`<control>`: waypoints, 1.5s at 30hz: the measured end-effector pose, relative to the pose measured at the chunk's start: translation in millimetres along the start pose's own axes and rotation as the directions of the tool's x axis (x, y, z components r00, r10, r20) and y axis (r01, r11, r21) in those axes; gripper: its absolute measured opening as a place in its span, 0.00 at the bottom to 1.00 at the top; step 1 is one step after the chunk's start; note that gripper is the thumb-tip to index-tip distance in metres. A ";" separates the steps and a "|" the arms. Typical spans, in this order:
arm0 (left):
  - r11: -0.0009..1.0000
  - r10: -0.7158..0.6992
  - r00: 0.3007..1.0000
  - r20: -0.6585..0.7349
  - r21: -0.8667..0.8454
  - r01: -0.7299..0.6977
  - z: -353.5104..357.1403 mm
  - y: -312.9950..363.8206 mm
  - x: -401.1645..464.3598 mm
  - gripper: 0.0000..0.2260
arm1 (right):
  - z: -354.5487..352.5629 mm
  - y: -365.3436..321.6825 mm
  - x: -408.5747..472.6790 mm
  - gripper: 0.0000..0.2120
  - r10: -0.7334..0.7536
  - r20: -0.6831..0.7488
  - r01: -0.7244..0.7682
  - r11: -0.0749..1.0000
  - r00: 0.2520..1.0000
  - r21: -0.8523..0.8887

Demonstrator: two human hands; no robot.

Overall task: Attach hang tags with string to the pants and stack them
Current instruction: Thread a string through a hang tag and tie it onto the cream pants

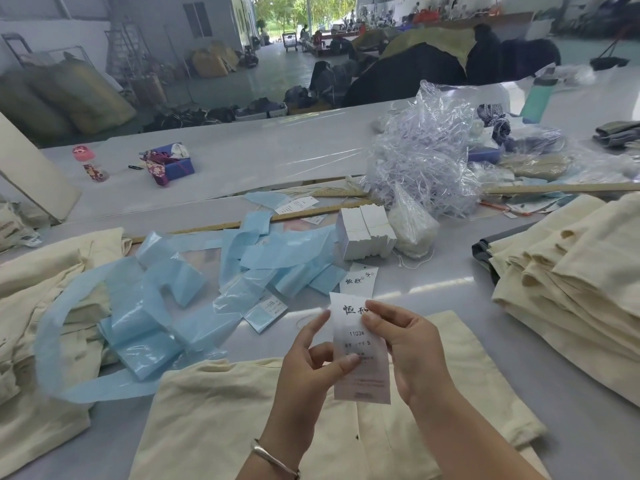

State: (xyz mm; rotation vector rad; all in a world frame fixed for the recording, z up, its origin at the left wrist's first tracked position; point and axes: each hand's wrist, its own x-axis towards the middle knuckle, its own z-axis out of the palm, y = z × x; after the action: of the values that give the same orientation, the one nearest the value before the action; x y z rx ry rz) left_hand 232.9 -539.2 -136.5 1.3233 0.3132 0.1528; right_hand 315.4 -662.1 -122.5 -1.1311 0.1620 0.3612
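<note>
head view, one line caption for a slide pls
Both hands, left hand and right hand, hold a hang tag above cream pants.

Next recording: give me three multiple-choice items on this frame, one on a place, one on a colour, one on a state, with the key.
1. Where does the stack of folded cream pants lie?
A. at the right side of the table
B. on the floor
C. at the table's far left corner

2. What colour are the loose plastic bags strewn left of centre?
A. red
B. light blue
C. black

3. How is the hang tag held?
A. lying untouched on the table
B. pinched between both hands
C. already tied to the pants

Key: 1 A, the pile sits at the right edge of the table. 2 B, the bags are pale blue. 3 B, the left hand and the right hand both pinch the tag above the cream pants spread in front.
</note>
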 end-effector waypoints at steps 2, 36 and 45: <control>0.999 -0.040 0.999 0.023 0.038 0.039 7.9 -3.9 11.4 0.22 | -6.5 3.8 4.9 0.09 -0.027 -0.020 0.026 0.999 0.999 -0.041; 0.687 -0.544 0.838 -0.041 -0.595 0.417 39.2 -63.5 142.6 0.12 | -47.1 -2.4 194.1 0.07 -0.056 0.098 0.098 0.852 0.994 -0.515; 0.570 -0.538 0.843 -0.003 -0.738 0.361 40.3 -45.1 105.4 0.15 | -21.1 15.7 82.9 0.13 0.077 0.150 -0.058 0.990 0.986 -0.131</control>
State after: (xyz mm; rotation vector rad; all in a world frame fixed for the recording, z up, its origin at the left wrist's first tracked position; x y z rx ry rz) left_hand 342.3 -557.3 -186.2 0.3954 0.7090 -0.0213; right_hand 388.0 -658.7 -170.3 -1.2196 0.0412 0.5238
